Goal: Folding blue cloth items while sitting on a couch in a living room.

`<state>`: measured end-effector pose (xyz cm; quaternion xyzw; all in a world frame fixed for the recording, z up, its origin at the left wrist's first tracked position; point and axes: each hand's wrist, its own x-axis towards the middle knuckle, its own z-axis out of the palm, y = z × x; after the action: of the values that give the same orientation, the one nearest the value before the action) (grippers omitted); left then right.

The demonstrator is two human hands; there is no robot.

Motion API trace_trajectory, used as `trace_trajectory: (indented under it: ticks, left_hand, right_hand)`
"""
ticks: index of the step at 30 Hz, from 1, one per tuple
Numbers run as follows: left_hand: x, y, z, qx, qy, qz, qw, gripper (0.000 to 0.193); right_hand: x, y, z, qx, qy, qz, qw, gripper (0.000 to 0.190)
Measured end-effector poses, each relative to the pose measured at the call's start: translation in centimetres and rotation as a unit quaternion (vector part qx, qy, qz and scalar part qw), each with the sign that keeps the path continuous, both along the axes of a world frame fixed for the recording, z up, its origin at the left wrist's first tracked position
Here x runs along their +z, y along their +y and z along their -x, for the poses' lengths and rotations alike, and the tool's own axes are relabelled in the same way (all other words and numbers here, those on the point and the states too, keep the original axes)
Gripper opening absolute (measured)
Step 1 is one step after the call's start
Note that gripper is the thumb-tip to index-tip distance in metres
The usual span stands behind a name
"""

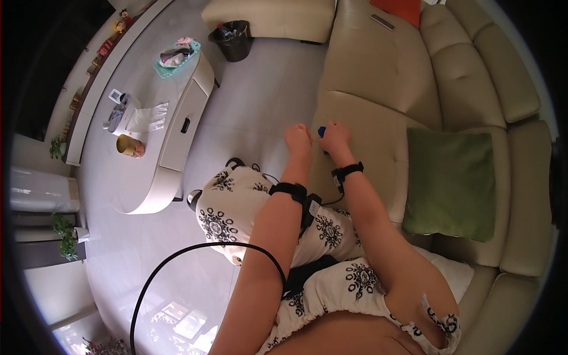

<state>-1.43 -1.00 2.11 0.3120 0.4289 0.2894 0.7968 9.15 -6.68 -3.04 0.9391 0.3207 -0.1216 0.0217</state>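
My left hand [298, 140] is in front of me with its fingers curled in. It appears over the tiled floor, beside the sofa's seat edge, and I see nothing in it. To its right, my right hand [336, 136] is closed around a small blue object [321, 131]. The blue object pokes out on the hand's left side, with a dark blue bit below, and the fingers hide most of it. A small gap separates the two hands. Behind the right hand lies the beige leather sofa seat [368, 120]. Black straps with small devices circle both forearms.
A green cushion [450, 184] rests on the sofa to the right. At left stands a white cabinet [146, 177] bearing a gold-lidded jar [130, 145], tissues [148, 117] and a turquoise tray [162, 70]. Beyond is a black bin [233, 46]. A black cable [168, 262] loops beside my left arm.
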Motion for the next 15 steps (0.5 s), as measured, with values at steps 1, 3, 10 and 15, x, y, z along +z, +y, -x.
trace_trajectory:
  ticks: [1,3,10,15]
  left_hand:
    - [0.06,0.04,-0.06,-0.004,0.006,0.004,1.000,0.020]
    - [0.11,-0.09,-0.23,-0.011,0.020,0.016,1.000,0.019]
    - [-0.02,-0.47,-0.24,-0.079,0.003,0.006,0.997,0.019]
    - [0.47,-0.38,-0.28,-0.081,0.006,0.012,0.997,0.021]
  right_hand:
    - [0.07,-0.01,0.09,-0.007,0.009,-0.004,1.000,0.049]
    - [0.24,-0.27,0.12,-0.022,0.018,-0.015,1.000,0.050]
    - [0.37,-0.46,0.34,-0.025,0.006,-0.008,1.000,0.051]
    - [0.31,-0.71,0.34,-0.012,0.013,-0.032,0.999,0.050]
